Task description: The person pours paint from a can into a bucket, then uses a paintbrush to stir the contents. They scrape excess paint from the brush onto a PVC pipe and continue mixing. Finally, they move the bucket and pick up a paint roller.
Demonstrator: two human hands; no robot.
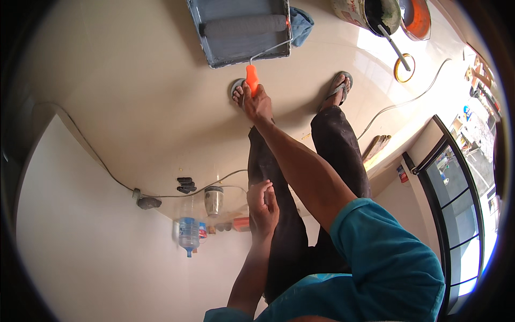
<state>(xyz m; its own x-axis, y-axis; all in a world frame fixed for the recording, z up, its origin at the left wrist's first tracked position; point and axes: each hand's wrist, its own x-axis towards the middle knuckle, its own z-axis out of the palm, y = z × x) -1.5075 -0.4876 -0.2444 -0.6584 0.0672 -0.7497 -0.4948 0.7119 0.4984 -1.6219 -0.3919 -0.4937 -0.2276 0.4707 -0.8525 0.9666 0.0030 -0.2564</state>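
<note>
My right hand [258, 104] grips the orange handle of a paint roller [252, 80], its arm reaching across to the middle. The roller's grey sleeve lies in a paint tray [212, 60] smeared with grey paint, at the top of the view. Against the tray's right side is a bunched blue cloth [303, 27]. Lower down, my left hand [263, 206] hangs in front of my left leg, fingers curled in and nothing visible in them. Both my feet, in flip-flops, stand on the floor near the tray.
At upper right are a paint-stained bucket [348, 12] with a grey stick [395, 48], an orange bucket [417, 20] and a yellow ring [398, 68]. Cables [102, 162] cross the glossy floor. A water bottle [189, 233] and container [214, 202] stand behind me, a dark-framed door [453, 214] at right.
</note>
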